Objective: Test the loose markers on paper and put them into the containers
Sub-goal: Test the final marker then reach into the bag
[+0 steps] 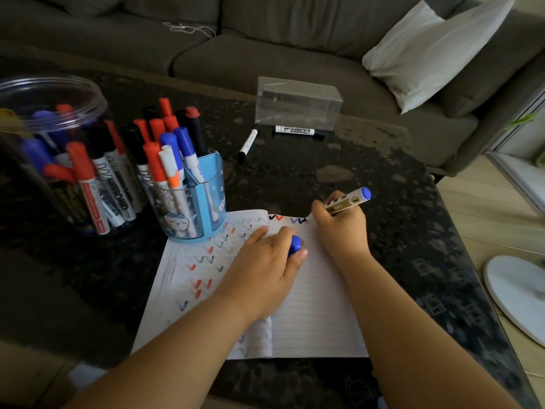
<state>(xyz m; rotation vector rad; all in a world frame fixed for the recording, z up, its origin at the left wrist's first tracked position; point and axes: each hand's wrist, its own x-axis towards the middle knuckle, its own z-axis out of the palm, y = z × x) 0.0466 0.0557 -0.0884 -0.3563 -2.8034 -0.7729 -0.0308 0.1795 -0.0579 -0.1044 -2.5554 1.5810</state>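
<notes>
left hand (267,265) grips blue cap (295,244) on paper (312,305); right hand (342,224) grips blue marker (348,202). beyond paper, blue cup (203,208) and clear jar (44,137) are packed with markers.

From my seat I see two bare forearms reaching in from the near edge, no sleeves, watch, rings or bands showing. The left hand (265,261) and right hand (342,225) are ungloved, with short, unpainted nails.
</notes>
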